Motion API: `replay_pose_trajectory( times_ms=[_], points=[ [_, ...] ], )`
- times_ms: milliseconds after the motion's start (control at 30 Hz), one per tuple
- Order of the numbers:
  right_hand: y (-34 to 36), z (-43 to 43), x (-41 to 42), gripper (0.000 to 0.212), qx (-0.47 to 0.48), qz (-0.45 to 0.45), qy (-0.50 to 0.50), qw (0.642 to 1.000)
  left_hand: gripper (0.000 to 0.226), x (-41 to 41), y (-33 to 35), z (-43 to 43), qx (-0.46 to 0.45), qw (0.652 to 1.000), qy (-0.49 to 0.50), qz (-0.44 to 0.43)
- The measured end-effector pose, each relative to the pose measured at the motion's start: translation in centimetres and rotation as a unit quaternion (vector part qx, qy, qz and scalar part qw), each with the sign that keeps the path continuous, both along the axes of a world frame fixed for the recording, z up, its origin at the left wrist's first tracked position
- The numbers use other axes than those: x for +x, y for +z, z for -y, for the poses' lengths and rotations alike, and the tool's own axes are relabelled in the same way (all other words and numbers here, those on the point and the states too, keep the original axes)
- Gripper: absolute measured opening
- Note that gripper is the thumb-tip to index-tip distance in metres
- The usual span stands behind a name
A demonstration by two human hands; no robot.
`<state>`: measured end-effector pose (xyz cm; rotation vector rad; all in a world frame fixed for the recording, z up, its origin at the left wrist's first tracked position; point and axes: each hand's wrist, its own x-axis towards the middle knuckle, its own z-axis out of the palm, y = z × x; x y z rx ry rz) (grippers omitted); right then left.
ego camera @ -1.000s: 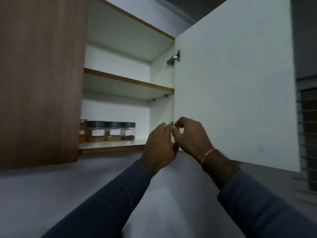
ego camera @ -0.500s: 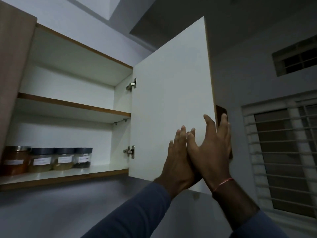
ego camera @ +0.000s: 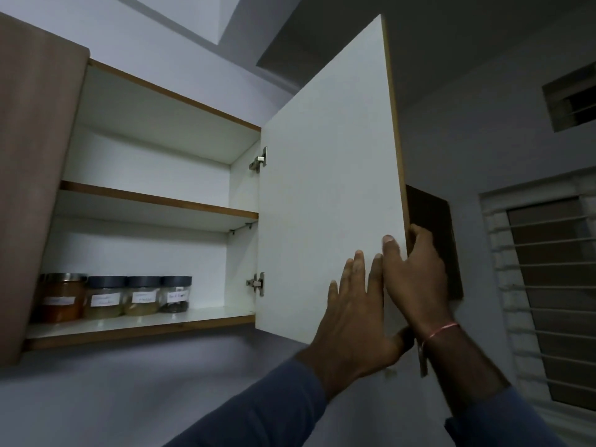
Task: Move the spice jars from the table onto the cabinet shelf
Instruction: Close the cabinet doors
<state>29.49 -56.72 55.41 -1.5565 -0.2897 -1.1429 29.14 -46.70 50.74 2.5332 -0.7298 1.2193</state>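
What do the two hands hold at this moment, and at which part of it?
The right hand grips the cabinet door by its free edge. The left hand only presses flat on its white inner face.

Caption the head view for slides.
Left hand presses, right hand grips open white cabinet door; four labelled glass spice jars line its bottom shelf.

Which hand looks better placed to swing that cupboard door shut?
Probably the right hand: it grips the free edge of the door, fingers wrapped behind. The left hand lies flat on the inner face, where pushing would only open it.
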Motion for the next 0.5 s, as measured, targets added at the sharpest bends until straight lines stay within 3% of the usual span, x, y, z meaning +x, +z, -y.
replay_pose_trajectory(
  times_ms=[100, 200, 267, 400, 500],
  points=[
    [-0.1, -1.2, -2.3, 0.023, -0.035, 0.091, 0.010, 0.995, 0.113, -1.1, -0.2, -1.3, -0.021, 1.000, -0.009, -0.013],
    [-0.2, -4.3, -4.0, 0.017, -0.083, 0.151, 0.079, 0.982, 0.102, -2.9, -0.3, -4.0, -0.103, 0.994, -0.037, 0.027],
    [-0.3, -6.8, -4.4, 0.022, -0.089, 0.181, 0.131, 0.971, 0.095, -4.9, -0.6, -6.1, -0.148, 0.984, -0.065, 0.070],
    [-0.8, -14.3, -5.2, 0.053, -0.111, 0.163, 0.302, 0.933, 0.086, -8.4, -1.7, -11.2, -0.200, 0.963, -0.040, 0.177],
    [-1.3, -20.7, -6.2, 0.061, -0.144, 0.174, 0.335, 0.915, 0.088, -10.0, -2.4, -16.0, -0.246, 0.949, -0.017, 0.195]
  ],
)
